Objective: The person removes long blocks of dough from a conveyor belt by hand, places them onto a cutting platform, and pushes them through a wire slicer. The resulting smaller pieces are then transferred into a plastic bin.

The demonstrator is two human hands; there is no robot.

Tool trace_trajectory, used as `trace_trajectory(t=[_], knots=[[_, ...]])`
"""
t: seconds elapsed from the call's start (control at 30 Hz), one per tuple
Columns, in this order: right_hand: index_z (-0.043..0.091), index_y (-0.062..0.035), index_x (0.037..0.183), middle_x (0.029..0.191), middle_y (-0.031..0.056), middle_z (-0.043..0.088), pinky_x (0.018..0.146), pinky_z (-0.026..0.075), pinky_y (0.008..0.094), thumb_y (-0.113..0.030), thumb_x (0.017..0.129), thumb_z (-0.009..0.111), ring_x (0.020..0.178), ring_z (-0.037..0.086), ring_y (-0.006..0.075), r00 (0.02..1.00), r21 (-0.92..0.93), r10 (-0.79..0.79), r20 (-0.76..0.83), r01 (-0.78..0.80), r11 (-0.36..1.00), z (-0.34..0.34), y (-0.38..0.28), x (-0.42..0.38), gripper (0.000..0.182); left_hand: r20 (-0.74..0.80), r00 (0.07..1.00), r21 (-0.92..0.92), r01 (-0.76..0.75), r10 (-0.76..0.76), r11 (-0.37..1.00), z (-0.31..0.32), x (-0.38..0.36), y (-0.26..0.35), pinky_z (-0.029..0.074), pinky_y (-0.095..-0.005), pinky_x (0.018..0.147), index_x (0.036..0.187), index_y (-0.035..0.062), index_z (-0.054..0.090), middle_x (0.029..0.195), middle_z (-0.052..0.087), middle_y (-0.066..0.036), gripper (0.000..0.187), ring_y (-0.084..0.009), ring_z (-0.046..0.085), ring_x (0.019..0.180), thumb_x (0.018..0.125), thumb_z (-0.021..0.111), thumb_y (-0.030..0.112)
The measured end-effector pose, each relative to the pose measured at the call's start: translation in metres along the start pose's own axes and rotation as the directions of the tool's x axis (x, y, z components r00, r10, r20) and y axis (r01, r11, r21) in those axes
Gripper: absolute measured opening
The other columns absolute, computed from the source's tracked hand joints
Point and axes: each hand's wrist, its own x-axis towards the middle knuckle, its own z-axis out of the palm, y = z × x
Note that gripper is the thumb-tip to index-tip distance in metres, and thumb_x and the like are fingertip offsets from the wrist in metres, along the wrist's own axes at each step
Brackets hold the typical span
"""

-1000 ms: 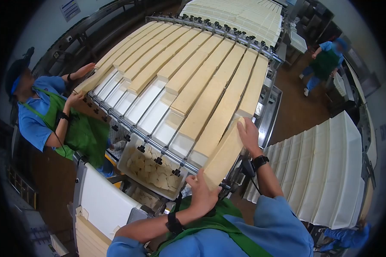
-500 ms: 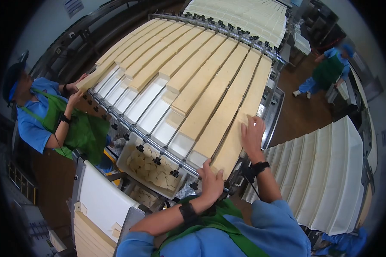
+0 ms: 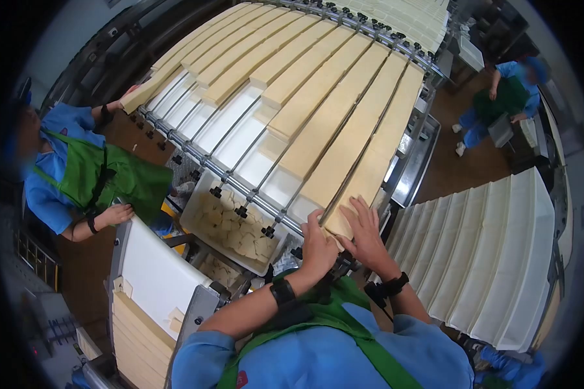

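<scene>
Long, thick pale-yellow strips (image 3: 344, 113) lie side by side on a white conveyor bed, parted by thin metal rods. At the near end of the rightmost strip (image 3: 381, 162), both my hands are close together. My left hand (image 3: 319, 251) grips the corner of that end, fingers bent, where a small flap (image 3: 334, 238) stands out between my hands. My right hand (image 3: 368, 241) lies over the top and right side of the same end, fingers on its surface and thumb at the front edge. The palm sides of both hands are hidden.
A bin (image 3: 230, 223) of broken pale pieces stands below the roller bar (image 3: 220, 172). At left, a co-worker (image 3: 78, 168) touches a strip's end. Another person (image 3: 509, 97) stands far right. Ridged white trays (image 3: 480, 259) are stacked at my right; a white belt (image 3: 156, 272) lies at my left.
My right hand has moved from the strip's right side down to its near end, beside my left hand. The co-worker at left has lowered one hand to the white belt's edge.
</scene>
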Motion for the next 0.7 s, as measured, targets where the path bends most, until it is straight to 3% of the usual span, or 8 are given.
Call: trace_trajectory(t=[0.17, 0.23, 0.3, 0.37, 0.5, 0.6, 0.67, 0.7], knots=[[0.043, -0.0122, 0.156, 0.16, 0.0184, 0.036, 0.121, 0.017, 0.0669, -0.029, 0.088, 0.075, 0.155, 0.025, 0.0377, 0.997, -0.27, -0.074, 0.034, 0.08, 0.96, 0.017, 0.001, -0.004, 0.077, 0.091, 0.991, -0.159, 0.11, -0.096, 0.981, -0.03, -0.004, -0.015, 0.05, -0.0442, 0.1, 0.145, 0.0081, 0.04, 0.126, 0.051, -0.021, 0.065, -0.0367, 0.058, 0.116, 0.083, 0.054, -0.007], [0.042, -0.0131, 0.156, 0.16, 0.0177, 0.037, 0.12, 0.018, 0.0685, -0.032, 0.088, 0.073, 0.155, 0.025, 0.037, 0.998, -0.327, -0.057, -0.002, 0.053, 0.943, 0.022, 0.0, -0.005, 0.077, 0.126, 0.992, -0.406, 0.072, -0.022, 0.911, -0.071, -0.01, -0.012, 0.053, -0.0356, 0.094, 0.143, 0.0067, 0.046, 0.122, 0.056, -0.013, 0.063, -0.024, 0.06, 0.109, 0.083, 0.054, -0.009], [0.041, -0.0136, 0.157, 0.161, 0.017, 0.036, 0.121, 0.017, 0.0676, -0.033, 0.091, 0.071, 0.155, 0.024, 0.037, 0.999, -0.344, -0.04, 0.027, 0.047, 0.938, 0.022, -0.002, -0.003, 0.075, 0.039, 0.999, -0.563, -0.004, 0.032, 0.827, -0.112, -0.014, -0.028, 0.055, -0.0299, 0.095, 0.141, 0.0064, 0.051, 0.12, 0.059, -0.008, 0.062, -0.0176, 0.062, 0.107, 0.082, 0.05, -0.014], [0.041, -0.0139, 0.157, 0.162, 0.0165, 0.035, 0.122, 0.015, 0.0668, -0.032, 0.092, 0.07, 0.156, 0.024, 0.0369, 0.999, -0.333, -0.038, 0.023, 0.043, 0.942, 0.022, -0.001, -0.004, 0.074, -0.146, 0.985, -0.652, -0.027, -0.091, 0.758, -0.148, -0.016, -0.045, 0.059, -0.0356, 0.097, 0.139, 0.0025, 0.05, 0.12, 0.062, -0.012, 0.064, -0.0226, 0.066, 0.108, 0.078, 0.04, -0.014], [0.042, -0.0116, 0.156, 0.162, 0.0173, 0.034, 0.124, 0.012, 0.0642, -0.029, 0.092, 0.07, 0.156, 0.022, 0.0369, 0.999, -0.195, -0.031, 0.014, 0.033, 0.98, 0.017, 0.0, -0.004, 0.072, -0.403, 0.883, -0.642, -0.084, -0.242, 0.762, -0.213, 0.011, -0.147, 0.057, -0.0423, 0.1, 0.144, 0.005, 0.044, 0.135, 0.053, -0.018, 0.061, -0.0284, 0.06, 0.12, 0.085, 0.046, -0.01], [0.048, -0.009, 0.151, 0.157, 0.0189, 0.041, 0.123, 0.019, 0.0602, -0.026, 0.093, 0.069, 0.152, 0.03, 0.0385, 0.998, -0.074, -0.039, -0.04, 0.036, 0.997, 0.011, 0.004, -0.003, 0.064, -0.389, 0.815, -0.622, 0.112, -0.43, 0.775, -0.229, 0.016, -0.156, 0.054, -0.0394, 0.101, 0.147, 0.0055, 0.042, 0.146, 0.044, -0.02, 0.056, -0.0285, 0.053, 0.129, 0.093, 0.051, -0.005], [0.053, -0.0077, 0.146, 0.15, 0.0196, 0.047, 0.12, 0.025, 0.0568, -0.022, 0.093, 0.069, 0.145, 0.038, 0.039, 0.986, -0.019, -0.03, -0.163, 0.027, 0.999, 0.011, 0.015, -0.002, 0.057, -0.541, 0.626, -0.214, 0.543, -0.562, 0.812, -0.228, 0.021, -0.18, 0.052, -0.0402, 0.101, 0.151, 0.0074, 0.039, 0.155, 0.033, -0.021, 0.058, -0.0311, 0.044, 0.138, 0.096, 0.056, 0.0], [0.058, -0.0063, 0.141, 0.143, 0.0204, 0.053, 0.117, 0.032, 0.0535, -0.019, 0.093, 0.069, 0.138, 0.046, 0.0396, 0.959, 0.036, -0.017, -0.284, 0.029, 0.999, 0.008, 0.021, 0.002, 0.05, -0.534, 0.641, -0.213, 0.53, -0.552, 0.821, -0.225, 0.02, -0.191, 0.052, -0.0402, 0.101, 0.151, 0.0074, 0.039, 0.155, 0.033, -0.021, 0.058, -0.0311, 0.044, 0.138, 0.096, 0.056, 0.0]])
